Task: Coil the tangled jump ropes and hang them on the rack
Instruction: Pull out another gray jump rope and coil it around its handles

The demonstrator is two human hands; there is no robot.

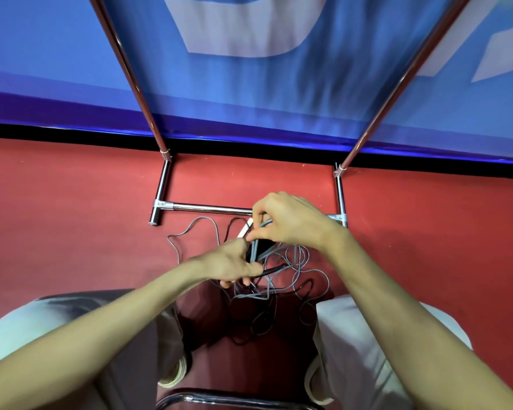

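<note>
left hand (233,263) gripped grey rope (301,258) loops and a black handle (271,270) | right hand (288,220) pinched grey strands | black rope (261,324) tangled on floor (71,217) | rack (208,207) beyond

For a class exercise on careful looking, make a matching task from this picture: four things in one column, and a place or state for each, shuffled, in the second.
Things
1. left hand
2. right hand
3. rack base bar
4. loose grey rope loop

Places or states
A. lying on the red floor, left of the hands
B. shiny metal, lying across the floor beyond the hands
C. pinching grey rope strands from above
D. gripping a bundle of rope and handles

Pairs: 1-D, 2-C, 3-B, 4-A
</note>
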